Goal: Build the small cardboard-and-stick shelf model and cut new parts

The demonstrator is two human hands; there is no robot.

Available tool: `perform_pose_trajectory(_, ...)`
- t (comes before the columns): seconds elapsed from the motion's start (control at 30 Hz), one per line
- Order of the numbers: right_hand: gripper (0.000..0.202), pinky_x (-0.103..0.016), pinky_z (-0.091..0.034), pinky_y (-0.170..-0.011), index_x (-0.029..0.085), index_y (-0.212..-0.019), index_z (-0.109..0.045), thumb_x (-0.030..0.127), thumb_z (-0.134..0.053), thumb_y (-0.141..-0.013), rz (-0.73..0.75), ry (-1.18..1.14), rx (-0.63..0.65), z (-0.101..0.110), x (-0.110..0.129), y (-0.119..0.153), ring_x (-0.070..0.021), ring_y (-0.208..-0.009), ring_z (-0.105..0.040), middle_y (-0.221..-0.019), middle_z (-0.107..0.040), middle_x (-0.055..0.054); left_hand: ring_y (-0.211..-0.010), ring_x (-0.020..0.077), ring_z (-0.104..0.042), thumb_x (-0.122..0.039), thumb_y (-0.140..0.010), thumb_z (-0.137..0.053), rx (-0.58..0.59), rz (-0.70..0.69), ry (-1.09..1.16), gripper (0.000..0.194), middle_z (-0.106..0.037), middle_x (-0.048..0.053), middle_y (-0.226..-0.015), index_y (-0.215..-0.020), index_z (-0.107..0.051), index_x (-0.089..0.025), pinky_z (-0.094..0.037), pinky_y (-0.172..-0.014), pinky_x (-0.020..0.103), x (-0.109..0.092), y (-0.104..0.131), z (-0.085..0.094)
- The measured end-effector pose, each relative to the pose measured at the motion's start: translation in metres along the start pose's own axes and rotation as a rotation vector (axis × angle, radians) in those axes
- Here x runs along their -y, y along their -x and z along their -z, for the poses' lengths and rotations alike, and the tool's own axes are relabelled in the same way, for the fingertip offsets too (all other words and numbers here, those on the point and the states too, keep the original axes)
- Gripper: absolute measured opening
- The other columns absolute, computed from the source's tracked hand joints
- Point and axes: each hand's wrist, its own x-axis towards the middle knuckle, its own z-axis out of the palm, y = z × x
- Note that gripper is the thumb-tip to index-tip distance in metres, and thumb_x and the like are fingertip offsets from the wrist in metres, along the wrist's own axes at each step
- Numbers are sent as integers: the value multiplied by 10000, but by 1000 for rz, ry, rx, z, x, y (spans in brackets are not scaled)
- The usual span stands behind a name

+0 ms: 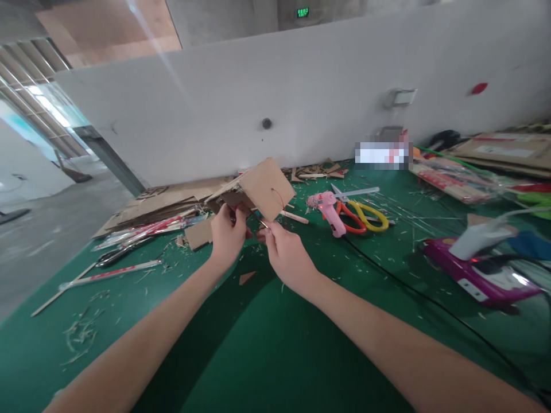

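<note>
Cardboard box [271, 183] in two hands, red wire [282, 198] attached

Catalogued left to right from where I stand; the box, angled over the green table [258, 367], is the landmark.

- Packaged sticks [116, 272]: left of the box.
- Left hand [228, 229]: at the box's open left side, fingers curled; what they grip, if anything, I cannot tell. Hard squeezing might buckle the cardboard.
- Red wire: loose loop on the box's right face. A snagging finger could tug it free.
- Right hand [286, 249]: below the box's lower corner, fingers clamped on a slim shaft [264, 223]. A slip might jab the left hand.
- Pink glue gun [330, 215]: right of the box, red light showing. A pull on its black cord [400, 275] could drag it; contact may burn.
</note>
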Motion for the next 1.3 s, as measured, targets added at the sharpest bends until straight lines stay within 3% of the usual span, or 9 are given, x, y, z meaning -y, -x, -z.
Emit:
perform_pose_trajectory(0.57, 301, -323, -538, -817, 144, -1170, -549, 163, -364, -933, -22, -69, -6, 5, -2, -3, -188, -874, -706, -955, -733, -95, -346, 166, -541, -423, -895, -463, 3, 5, -67, 243, -491, -35, -397, -772, -491, -216, -352, -400, 227, 6, 0, 1)
perform_pose_trajectory(1.03, 279, -328, -537, -797, 127, -1128, -565, 165, -373, -929, -35, -36, -17, 9, -3, -5, -196, -851, -710, -929, -739, -103, -339, 143, -546, -436, -876, -468, 66, 93, 65, 232, -493, -49, -497, -811, -430, -216, -383, -342, 211, 14, -2, -4)
perform_pose_trajectory(1.3, 198, -280, -529, -709, 163, -861, -598, 134, -409, -912, -77, 33, 17, 9, -4, -5, -194, -784, -712, -840, -733, -98, -348, 128, -542, -403, -887, -443, 112, 142, 1, 216, -556, -26, -559, -789, -411, -213, -380, -327, 203, 13, 1, -7)
